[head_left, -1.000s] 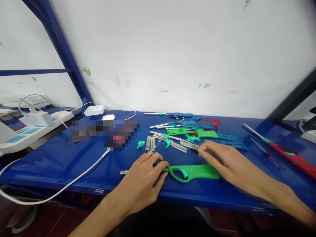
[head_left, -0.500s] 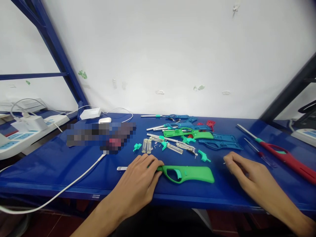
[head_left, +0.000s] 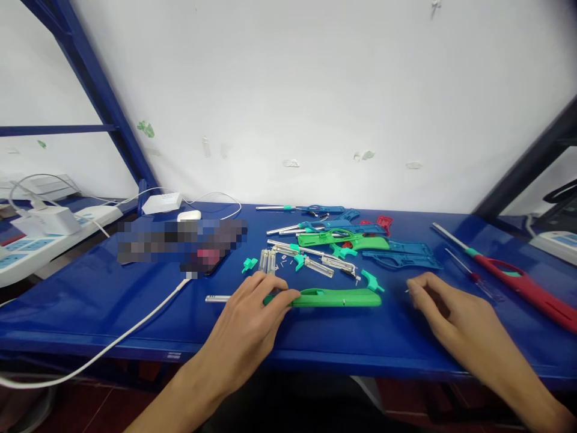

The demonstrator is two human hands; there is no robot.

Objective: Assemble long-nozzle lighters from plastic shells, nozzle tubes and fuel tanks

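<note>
My left hand [head_left: 256, 313] is closed around the neck of a green utility lighter [head_left: 342, 297]. The lighter's edge faces me, and its metal tube [head_left: 217, 299] sticks out to the left of my fingers. Off to the right, my right hand [head_left: 444, 310] pinches a tiny pale screw-like piece [head_left: 407, 291] between thumb and forefinger; most of it is hidden. Behind the lighter lie clear fuel tanks [head_left: 319, 267], a teal trigger [head_left: 372, 281] and several small pins and springs. A screwdriver [head_left: 475, 279] with a clear handle rests beyond my right hand.
Blue lighter shells [head_left: 401, 257], another green lighter body [head_left: 365, 242] and red pieces [head_left: 384, 224] lie at the back. A red lighter [head_left: 514, 279] is at the right. Blurred-out phones [head_left: 220, 243], a white cable [head_left: 148, 319] and a power strip [head_left: 97, 216] occupy the left.
The green lighter has been rolled in my left hand from its flat side onto its edge, and it sits slightly farther left. My right hand keeps its pinch, nearly still.
</note>
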